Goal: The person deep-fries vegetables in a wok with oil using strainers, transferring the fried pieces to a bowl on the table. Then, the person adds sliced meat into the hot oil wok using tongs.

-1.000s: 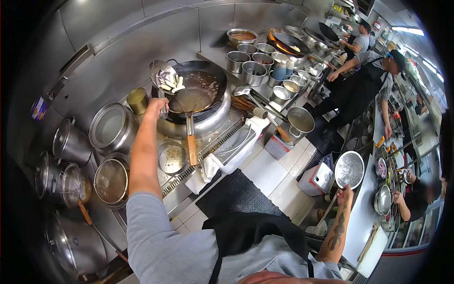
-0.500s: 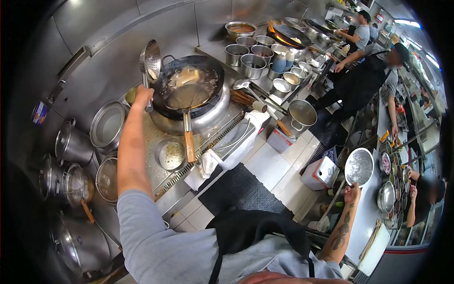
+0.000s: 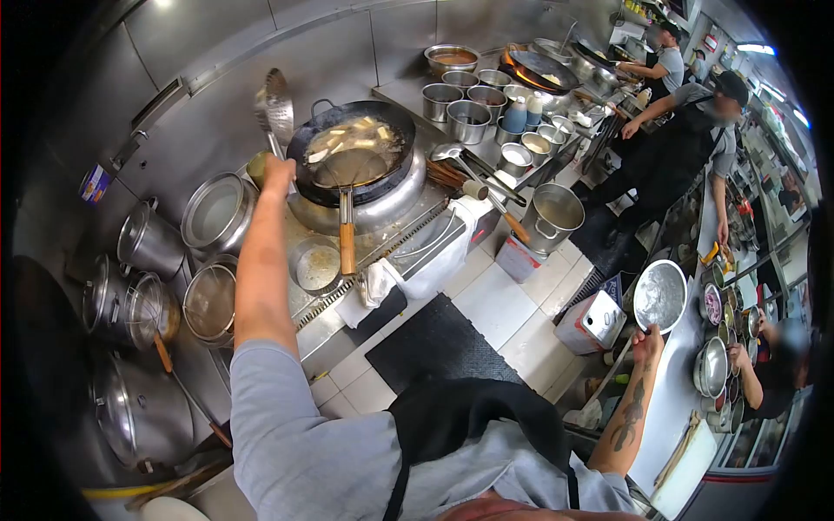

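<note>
My left hand (image 3: pixel 277 174) is closed around the handle of a perforated skimmer (image 3: pixel 276 106), held up beside the wok's left rim. The black wok (image 3: pixel 385 117) sits on a round steel burner ring, with pale pieces (image 3: pixel 356 132) frying in bubbling oil. A wire mesh strainer (image 3: pixel 352 168) with a wooden handle rests across its near side. Off to the right, my right hand (image 3: pixel 645 345) grips the edge of a metal mixing bowl (image 3: pixel 659 298), tilted so its inside faces me. No food can be made out in the bowl.
Several steel pots (image 3: pixel 158 236) line the left side. Sauce containers (image 3: pixel 469 121) and a ladle (image 3: pixel 447 151) stand beyond the wok. A stockpot (image 3: pixel 556 211) is near the aisle. Co-workers stand at the far stoves and the right counter (image 3: pixel 673 382). A dark mat (image 3: pixel 443 343) covers floor tiles.
The pale pieces, clumped together before, are now spread out in the oil. My left hand has turned the skimmer slightly at the wok's side. My right hand still holds the bowl.
</note>
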A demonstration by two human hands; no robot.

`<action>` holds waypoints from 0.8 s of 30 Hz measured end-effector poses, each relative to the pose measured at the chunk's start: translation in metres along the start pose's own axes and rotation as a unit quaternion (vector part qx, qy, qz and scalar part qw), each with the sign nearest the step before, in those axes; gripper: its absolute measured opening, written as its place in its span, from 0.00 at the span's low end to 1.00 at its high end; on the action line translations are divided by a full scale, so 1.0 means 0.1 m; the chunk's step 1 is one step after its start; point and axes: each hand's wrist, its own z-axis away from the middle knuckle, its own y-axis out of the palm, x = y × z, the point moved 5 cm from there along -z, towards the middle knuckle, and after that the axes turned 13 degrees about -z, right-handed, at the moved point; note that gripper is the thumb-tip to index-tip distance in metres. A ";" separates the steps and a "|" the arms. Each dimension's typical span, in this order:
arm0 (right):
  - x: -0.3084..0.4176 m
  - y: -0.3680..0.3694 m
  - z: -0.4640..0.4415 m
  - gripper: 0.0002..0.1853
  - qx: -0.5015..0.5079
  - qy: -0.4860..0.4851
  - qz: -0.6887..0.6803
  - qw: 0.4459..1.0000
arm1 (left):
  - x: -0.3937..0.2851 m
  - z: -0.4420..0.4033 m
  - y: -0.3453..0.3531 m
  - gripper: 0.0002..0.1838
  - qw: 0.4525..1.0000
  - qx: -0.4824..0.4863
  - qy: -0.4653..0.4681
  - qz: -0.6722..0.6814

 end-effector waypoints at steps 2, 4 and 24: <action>0.11 -0.06 0.14 0.09 0.009 0.009 -0.030 0.999 | -0.13 0.23 -0.25 0.09 0.990 0.033 -0.032 0.130; 0.21 -0.27 0.16 0.09 -0.005 0.017 -0.058 0.998 | -0.08 0.45 -0.38 0.06 0.958 0.081 -0.089 0.260; 0.28 -2.82 0.27 0.06 -0.061 0.047 -0.175 0.982 | 1.65 3.49 0.71 0.22 0.670 0.332 -0.326 0.579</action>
